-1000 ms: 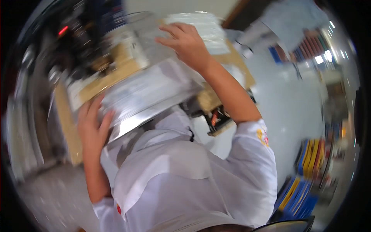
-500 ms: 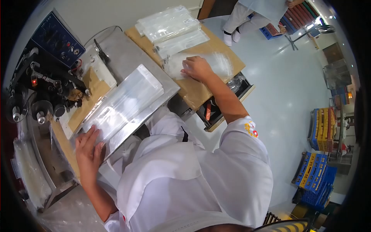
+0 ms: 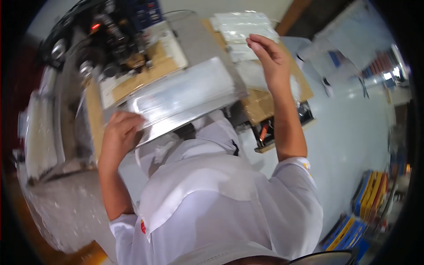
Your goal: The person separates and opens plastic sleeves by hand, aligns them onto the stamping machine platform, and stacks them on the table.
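Observation:
A stack of clear plastic bags lies across the metal work surface in front of me. At its near left corner is my left hand, its fingers bent and closed at the edge of the bags; motion blur softens the fingertips. My right hand is raised above the cardboard-topped side table, fingers stretched out and thumb apart, with nothing visible in it. Beneath and beside that hand lie loose clear bags, partly hidden by it. Wrapped packs of bags are behind them.
A black machine with rollers and a red light stands at the left back. Below the side table, a drawer is pulled out. A person stands at the upper right. Blue and yellow crates are at the lower right.
My right hand has lifted off the loose bags on the side table. My left hand's fingers have curled in at the stack's corner. The whole view has turned and shifted.

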The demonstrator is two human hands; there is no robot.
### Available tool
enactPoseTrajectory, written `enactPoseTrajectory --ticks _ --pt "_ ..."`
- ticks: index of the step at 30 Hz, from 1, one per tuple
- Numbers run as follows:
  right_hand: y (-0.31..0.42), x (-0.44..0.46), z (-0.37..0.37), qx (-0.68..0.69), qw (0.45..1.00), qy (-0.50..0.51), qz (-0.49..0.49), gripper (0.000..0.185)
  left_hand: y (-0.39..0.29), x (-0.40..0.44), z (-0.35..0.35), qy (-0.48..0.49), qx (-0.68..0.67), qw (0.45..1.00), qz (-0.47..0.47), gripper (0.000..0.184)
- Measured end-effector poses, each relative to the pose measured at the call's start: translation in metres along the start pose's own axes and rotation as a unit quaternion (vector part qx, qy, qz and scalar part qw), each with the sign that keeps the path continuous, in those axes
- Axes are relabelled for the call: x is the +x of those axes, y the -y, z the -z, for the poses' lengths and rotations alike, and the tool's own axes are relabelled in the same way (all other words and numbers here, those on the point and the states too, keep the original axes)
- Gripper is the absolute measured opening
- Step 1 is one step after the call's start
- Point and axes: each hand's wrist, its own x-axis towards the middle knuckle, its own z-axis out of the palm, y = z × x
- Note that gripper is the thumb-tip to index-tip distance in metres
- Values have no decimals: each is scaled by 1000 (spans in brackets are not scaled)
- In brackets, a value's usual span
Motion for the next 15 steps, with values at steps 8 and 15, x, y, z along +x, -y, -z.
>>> enactPoseTrajectory --ticks 8,15 --pt "71 -45 -120 2 962 265 73 29 -33 -23 32 -293 -30 954 -62 17" --pt "60 -88 -175 178 916 323 -155 24 -29 -48 31 -249 -203 946 -37 20"
